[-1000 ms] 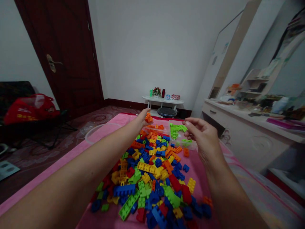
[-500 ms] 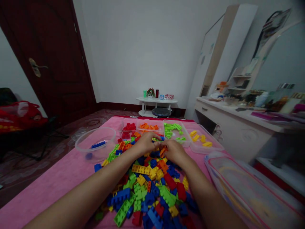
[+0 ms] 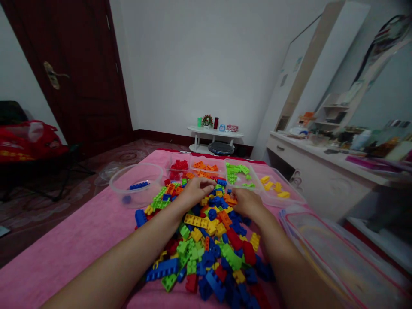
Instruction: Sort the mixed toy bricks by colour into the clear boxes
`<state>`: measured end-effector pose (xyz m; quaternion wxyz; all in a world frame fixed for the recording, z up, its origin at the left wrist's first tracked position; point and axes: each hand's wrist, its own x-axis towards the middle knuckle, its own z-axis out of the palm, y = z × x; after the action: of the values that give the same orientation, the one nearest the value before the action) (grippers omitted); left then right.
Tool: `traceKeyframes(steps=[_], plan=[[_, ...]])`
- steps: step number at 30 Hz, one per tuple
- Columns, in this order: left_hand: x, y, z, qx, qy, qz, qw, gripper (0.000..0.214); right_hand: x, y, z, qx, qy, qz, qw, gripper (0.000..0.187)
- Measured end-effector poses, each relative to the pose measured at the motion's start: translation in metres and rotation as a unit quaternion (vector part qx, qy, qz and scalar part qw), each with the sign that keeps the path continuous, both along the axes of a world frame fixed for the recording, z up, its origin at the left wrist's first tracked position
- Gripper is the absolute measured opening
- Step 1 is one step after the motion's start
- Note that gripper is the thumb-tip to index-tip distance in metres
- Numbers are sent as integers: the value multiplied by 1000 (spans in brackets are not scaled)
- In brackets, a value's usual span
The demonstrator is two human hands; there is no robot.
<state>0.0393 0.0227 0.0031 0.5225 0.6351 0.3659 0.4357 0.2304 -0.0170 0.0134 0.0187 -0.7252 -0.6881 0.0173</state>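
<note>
Over the far part of a mixed pile of toy building bricks, my left hand hovers with thumb and fingers apart and nothing visible between them. To its right, my right hand has its fingers curled at an orange brick; the fingertips are partly hidden. The pile holds blue, green, yellow, red and orange pieces. Behind it are clear trays: red bricks, orange bricks, light green bricks and yellow bricks lie in separate compartments.
A round clear tub with a few blue pieces stands left of the pile on the pink cloth. At the right edge lies a clear box lid with a red rim. A cluttered dresser stands further right.
My hands, close together before, are now further apart, the right one having moved to the right. The left hand's fingers have drawn away from the right hand. The whole view has shifted slightly.
</note>
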Motion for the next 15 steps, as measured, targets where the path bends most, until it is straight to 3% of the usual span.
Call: traceKeyframes(steps=[4,7,9,13,15], plan=[[3,-10,8,-82,-52,-13,995,23,3,-1,14,14,7,1,1000,16],[2,-14,13,-143,-105,-46,983,39,-4,-5,31,98,76,15,992,16],[-1,-12,14,-222,-161,-93,957,49,-16,-8,39,155,187,55,968,24],[-5,-5,12,-342,-271,-148,888,41,-32,-6,34,200,417,131,877,37],[-6,-2,11,-349,-295,-127,880,26,-28,0,23,231,400,115,880,28]])
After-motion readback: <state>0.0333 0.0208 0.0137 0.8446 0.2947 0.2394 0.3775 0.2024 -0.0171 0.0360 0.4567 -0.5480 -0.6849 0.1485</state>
